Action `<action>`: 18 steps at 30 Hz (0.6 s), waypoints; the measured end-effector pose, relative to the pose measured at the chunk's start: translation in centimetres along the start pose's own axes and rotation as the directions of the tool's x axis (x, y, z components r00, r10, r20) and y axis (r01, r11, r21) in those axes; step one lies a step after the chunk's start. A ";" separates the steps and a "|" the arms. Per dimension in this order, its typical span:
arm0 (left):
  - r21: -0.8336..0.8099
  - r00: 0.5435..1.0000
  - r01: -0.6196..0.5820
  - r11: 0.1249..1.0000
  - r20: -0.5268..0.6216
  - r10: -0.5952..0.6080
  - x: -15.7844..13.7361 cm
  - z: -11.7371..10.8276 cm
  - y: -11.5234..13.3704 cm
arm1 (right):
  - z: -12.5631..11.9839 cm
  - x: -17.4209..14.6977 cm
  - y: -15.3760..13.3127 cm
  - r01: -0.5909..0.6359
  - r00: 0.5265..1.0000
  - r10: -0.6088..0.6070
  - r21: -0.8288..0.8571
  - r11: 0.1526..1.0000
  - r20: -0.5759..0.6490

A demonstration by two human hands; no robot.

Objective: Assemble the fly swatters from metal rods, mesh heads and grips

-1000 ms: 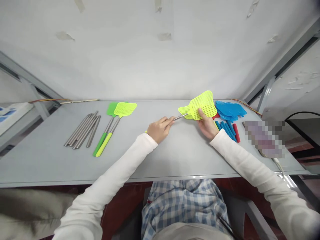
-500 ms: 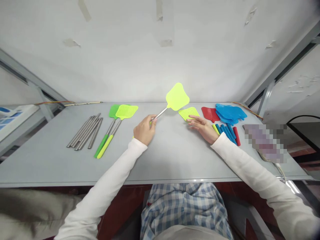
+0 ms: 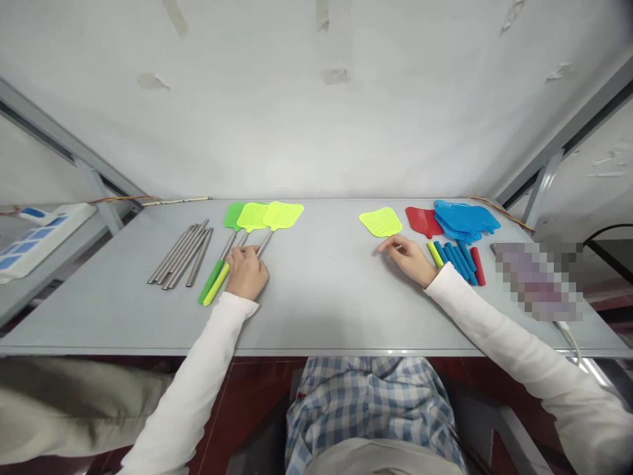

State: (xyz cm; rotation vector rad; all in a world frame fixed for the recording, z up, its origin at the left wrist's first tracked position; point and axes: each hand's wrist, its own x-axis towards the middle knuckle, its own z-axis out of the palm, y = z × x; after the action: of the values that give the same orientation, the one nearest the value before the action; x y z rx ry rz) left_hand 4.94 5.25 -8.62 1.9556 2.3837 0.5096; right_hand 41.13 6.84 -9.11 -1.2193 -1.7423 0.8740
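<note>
My left hand (image 3: 247,272) is closed on the shaft of a yellow fly swatter (image 3: 283,215) and covers its handle. That swatter lies beside another yellow fly swatter (image 3: 253,216), which overlaps a green fly swatter (image 3: 211,282). A bunch of grey metal tubes (image 3: 184,254) lies to their left. On the right side, my right hand (image 3: 406,257) rests near the tabletop, fingers loosely bent, nothing visible in it. Just beyond its fingertips is a loose yellow swatter head (image 3: 380,222). A red swatter head (image 3: 423,221) and several blue swatter heads (image 3: 465,219) lie farther right.
Blue handle sleeves (image 3: 453,258), a yellow sleeve (image 3: 435,254) and a red sleeve (image 3: 478,266) lie beside my right wrist. A blurred-out object (image 3: 539,280) sits at the table's right. A power strip (image 3: 39,241) is at far left. Behind the table (image 3: 316,310) stands a white wall (image 3: 297,132).
My left hand has carried the yellow fly swatter left and down, beside the other two swatters. My right hand has drawn back slightly from the yellow head, its fingers more bent.
</note>
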 end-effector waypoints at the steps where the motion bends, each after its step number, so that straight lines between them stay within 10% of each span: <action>1: 0.017 1.000 -0.003 1.000 0.010 0.003 -0.1 -0.1 0.1 | 0.0 0.0 0.0 0.019 1.000 -0.019 -0.031 0.999 -0.001; 11: 0.089 0.950 0.029 0.996 0.308 -0.055 -1.3 -5.6 -4.0 | 0.0 -0.2 -0.3 0.133 0.990 -0.123 -0.187 0.973 0.067; 18: 0.027 0.932 -0.175 0.984 0.327 0.157 -0.2 -3.6 -3.8 | 0.2 -0.3 -0.2 0.130 0.991 -0.118 -0.215 0.968 0.070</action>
State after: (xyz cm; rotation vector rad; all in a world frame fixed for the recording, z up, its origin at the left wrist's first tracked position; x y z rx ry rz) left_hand 0.62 3.62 -6.19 2.0852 2.0653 0.1093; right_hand 40.94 6.50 -9.08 -1.2199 -1.9793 0.6610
